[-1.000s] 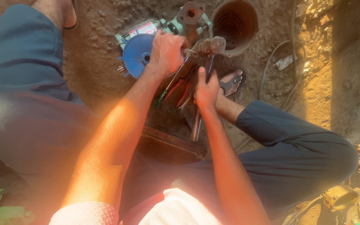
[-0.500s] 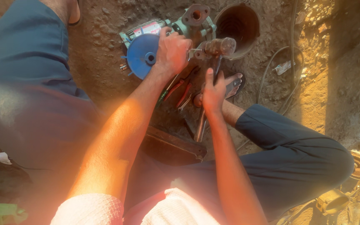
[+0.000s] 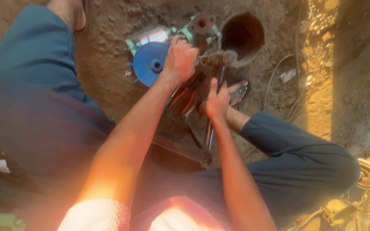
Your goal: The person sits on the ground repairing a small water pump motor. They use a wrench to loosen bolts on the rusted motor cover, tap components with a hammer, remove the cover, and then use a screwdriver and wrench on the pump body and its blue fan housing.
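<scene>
My right hand (image 3: pixel 216 100) now sits higher up the long wrench handle (image 3: pixel 210 128) than a second ago. My left hand (image 3: pixel 180 60) has shifted slightly on the pump body (image 3: pixel 202 32).

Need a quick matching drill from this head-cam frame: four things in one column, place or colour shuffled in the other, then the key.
Things:
1. left hand
2. right hand
3. fan cover
4. pipe opening

Descriptions:
A. blue disc on the dirt
B. dark round hole, upper right of the pump
C. on the pump body
D. gripping the long wrench handle

Pairs: 1-C, 2-D, 3-A, 4-B
</scene>
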Demonstrator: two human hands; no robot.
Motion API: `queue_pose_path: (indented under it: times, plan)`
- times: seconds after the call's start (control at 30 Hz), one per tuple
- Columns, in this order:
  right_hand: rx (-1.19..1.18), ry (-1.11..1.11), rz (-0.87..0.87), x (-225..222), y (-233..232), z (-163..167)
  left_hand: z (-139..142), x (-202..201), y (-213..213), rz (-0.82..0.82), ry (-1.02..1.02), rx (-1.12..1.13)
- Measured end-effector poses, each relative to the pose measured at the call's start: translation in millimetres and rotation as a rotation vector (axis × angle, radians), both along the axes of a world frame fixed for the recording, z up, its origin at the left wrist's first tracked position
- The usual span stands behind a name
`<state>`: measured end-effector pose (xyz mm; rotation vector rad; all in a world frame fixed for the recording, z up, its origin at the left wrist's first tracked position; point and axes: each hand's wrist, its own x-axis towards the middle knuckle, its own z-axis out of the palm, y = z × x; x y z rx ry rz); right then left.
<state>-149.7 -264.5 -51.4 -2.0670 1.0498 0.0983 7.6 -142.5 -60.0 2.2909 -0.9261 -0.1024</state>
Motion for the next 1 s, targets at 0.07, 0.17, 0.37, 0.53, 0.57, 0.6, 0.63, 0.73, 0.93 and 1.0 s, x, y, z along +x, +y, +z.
queue_pose_path:
  times: [0.07, 0.17, 0.37, 0.53, 0.57, 0.6, 0.63, 0.73, 0.93, 1.0]
  plan:
    - [0.017, 0.059, -0.007, 3, -3, 4, 1, -1, 0, -0.007, -0.009, 0.008]
    - [-0.339, 0.021, 0.117, 4, -4, 10, -3, -1, -1, -0.022, -0.024, 0.043]
    - [-0.064, -0.156, 0.06, -5, 4, 5, -7, -4, -1, -0.015, 0.019, -0.024]
    - [-0.167, -0.234, 0.273, 5, -9, 0, 6, 1, -4, 0.055, 0.095, 0.032]
    - [0.071, -0.174, 0.069, 8, -13, 1, 8, 3, -4, 0.073, 0.178, 0.057]
    - [0.316, -0.099, -0.132, 8, -15, 3, 9, 3, -4, 0.09, 0.274, 0.088]
    - [0.565, -0.016, -0.336, 9, -17, 7, 9, 3, -3, 0.076, 0.28, 0.094]
    - [0.656, -0.032, -0.385, 7, -19, 13, 6, 6, 0, 0.033, 0.229, 0.101]
    - [0.578, -0.063, -0.323, 6, -13, 17, 8, 6, 1, 0.036, 0.139, 0.055]
    - [0.574, -0.082, -0.29, 6, -12, 16, 10, 5, 3, 0.027, 0.13, 0.055]
